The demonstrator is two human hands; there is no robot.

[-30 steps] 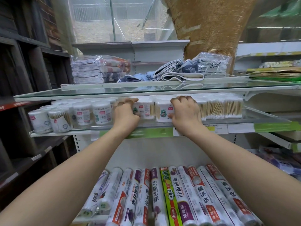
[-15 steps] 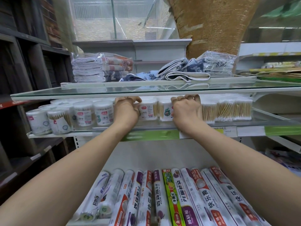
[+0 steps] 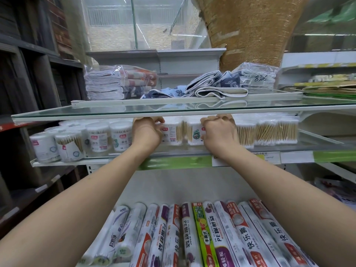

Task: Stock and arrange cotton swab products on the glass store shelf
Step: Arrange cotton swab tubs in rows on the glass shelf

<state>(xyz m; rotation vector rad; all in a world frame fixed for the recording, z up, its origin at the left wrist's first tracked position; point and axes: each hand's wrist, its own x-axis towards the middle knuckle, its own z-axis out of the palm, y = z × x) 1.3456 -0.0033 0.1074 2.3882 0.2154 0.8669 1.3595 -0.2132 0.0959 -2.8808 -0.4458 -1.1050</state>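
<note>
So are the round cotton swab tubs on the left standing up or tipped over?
Standing up: the round tubs sit on their bases, lids on top, swabs inside upright.

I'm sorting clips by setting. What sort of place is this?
Most likely a small household-goods shop: rows of cotton swab tubs on a glass shelf with price labels, and packaged cling-film rolls below.

Two hands [image 3: 147, 130] reach in. Six round swab tubs [image 3: 97, 136] show, five square swab boxes [image 3: 266, 132], thirteen wrap rolls [image 3: 189, 236], two bagged towel stacks [image 3: 107, 83].
</note>
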